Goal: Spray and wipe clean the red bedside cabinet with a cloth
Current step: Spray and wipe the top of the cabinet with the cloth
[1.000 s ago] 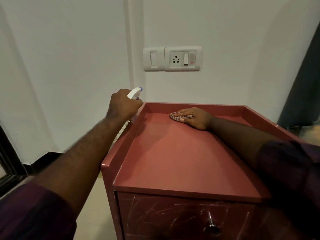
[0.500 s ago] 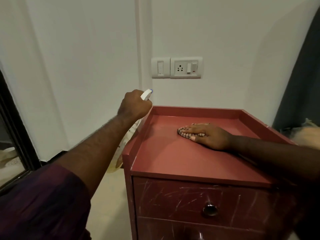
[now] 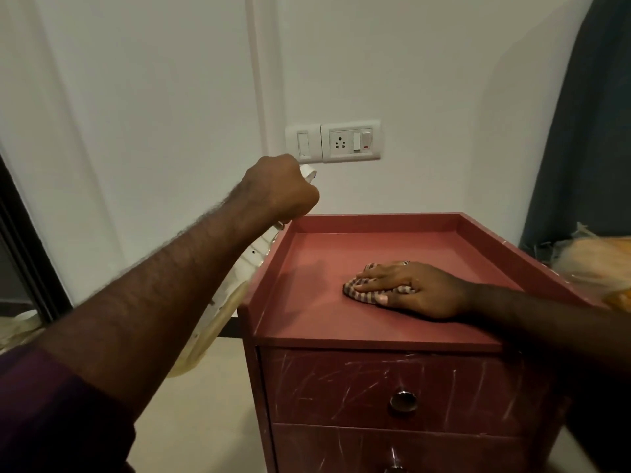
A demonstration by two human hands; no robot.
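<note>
The red bedside cabinet stands against a white wall, with a raised rim round its top and scratched drawer fronts below. My right hand lies flat on a small striped cloth in the middle of the top, fingers straight, pressing it down. My left hand is held above the cabinet's back left corner, curled round the head of a white spray bottle. The bottle's body hangs down beside the cabinet's left side, mostly hidden by my forearm.
A white switch and socket plate is on the wall just behind my left hand. A dark curtain hangs at the right above a yellowish bundle. A dark frame stands at the left edge. Pale floor lies left of the cabinet.
My right hand slid the cloth from the back edge toward the middle and front of the top. My left hand with the bottle stayed above the back left corner while my view pulled back.
</note>
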